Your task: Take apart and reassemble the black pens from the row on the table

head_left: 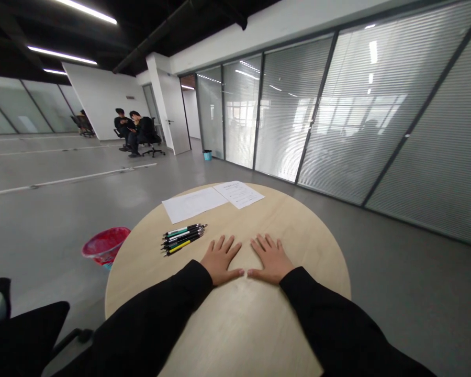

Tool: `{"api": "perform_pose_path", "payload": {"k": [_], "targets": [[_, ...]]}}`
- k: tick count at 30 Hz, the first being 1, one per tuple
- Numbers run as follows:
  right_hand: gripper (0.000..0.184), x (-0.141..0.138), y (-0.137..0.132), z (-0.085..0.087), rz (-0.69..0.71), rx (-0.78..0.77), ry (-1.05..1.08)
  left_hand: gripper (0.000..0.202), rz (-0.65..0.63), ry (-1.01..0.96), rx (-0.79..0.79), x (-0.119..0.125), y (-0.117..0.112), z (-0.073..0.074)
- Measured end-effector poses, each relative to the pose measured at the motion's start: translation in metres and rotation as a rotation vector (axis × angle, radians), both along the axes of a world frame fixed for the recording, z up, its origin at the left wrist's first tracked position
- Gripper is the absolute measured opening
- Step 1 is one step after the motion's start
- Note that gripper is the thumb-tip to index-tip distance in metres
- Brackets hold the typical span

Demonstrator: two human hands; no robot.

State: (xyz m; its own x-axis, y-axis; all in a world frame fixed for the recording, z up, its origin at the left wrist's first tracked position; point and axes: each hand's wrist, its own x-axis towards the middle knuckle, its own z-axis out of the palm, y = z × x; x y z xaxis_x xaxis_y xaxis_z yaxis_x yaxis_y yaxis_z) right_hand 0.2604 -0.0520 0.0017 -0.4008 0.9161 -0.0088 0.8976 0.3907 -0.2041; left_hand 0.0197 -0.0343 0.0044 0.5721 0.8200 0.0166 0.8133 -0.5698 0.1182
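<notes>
the left hand (222, 262) and the right hand (271, 260) lie palm down on the round desk (306, 225). neither one holds a thing. the fingers (228, 243) are spread wide on both, and they point away from the person. the two thumbs reach in toward each other, and their tips are near but look apart. the hands lie flat, i think, so that the desk can bear the arms and they can rest.

the pens (181, 239) are on the desk, just to the left of the left hand, and no finger touches them. they lie close in one bunch, all pointing nearly the same way. maybe they are put like that so they stay together and do not roll off. a yellow one is on the side nearest the person.

past the pens, a white sheet (194, 204) and a sheet with print (240, 193) lie flat by the far edge. their edges meet, but i cannot tell if one lies over the other. the print is too small to read. being so far back, they seem to leave room for the hands.

a red basket (105, 245) is beside the desk, down low on the left. far off, two people (142, 128) sit on chairs.
</notes>
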Motion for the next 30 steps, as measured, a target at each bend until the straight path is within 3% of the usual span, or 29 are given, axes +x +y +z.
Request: {"api": "perform_pose_path", "payload": {"k": [18, 30], "targets": [[0.089, -0.0032, -0.0007, 0.0006, -0.001, -0.025, -0.009, 0.092, -0.001, -0.014, 0.002, 0.0000, 0.0009, -0.0006], [0.095, -0.0038, 0.0007, -0.0021, 0.008, -0.004, 0.006, 0.092, 0.014, -0.017, 0.028, 0.0009, 0.0004, 0.0001]]}}
